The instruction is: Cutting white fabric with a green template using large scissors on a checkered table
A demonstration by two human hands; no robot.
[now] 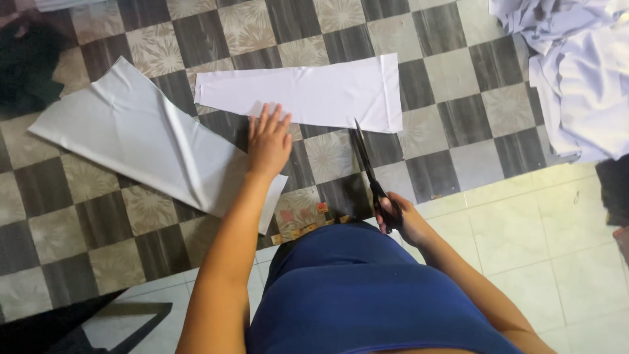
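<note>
Looking down from head height, a person in a blue top bends over a checkered floor (98,223) of dark and pale patterned tiles. Their left hand (267,143) lies flat, fingers (275,119) spread and pressing on nothing but cloth: the fingertips rest on the lower edge of a long white fabric strip (308,92), while the palm sits just beside the near corner of a larger, creased white fabric piece (144,141) that stretches away to the left of the fingers. The right hand (400,219) is closed through the black handles of a pair of scissors (370,174), whose blades point away from the body, nearly shut, with the tip just touching the strip's lower edge to the right of the left fingers. A heap of pale fabric (576,72) lies well apart, far right of the scissor hand. To do this well, judging from the pose, the flat hand should keep the strip taut and unwrinkled against the floor, the fingers staying clear to the left of the blade line, while the scissors open wide and enter the edge squarely, gliding low along the floor so the cloth does not lift.
</note>
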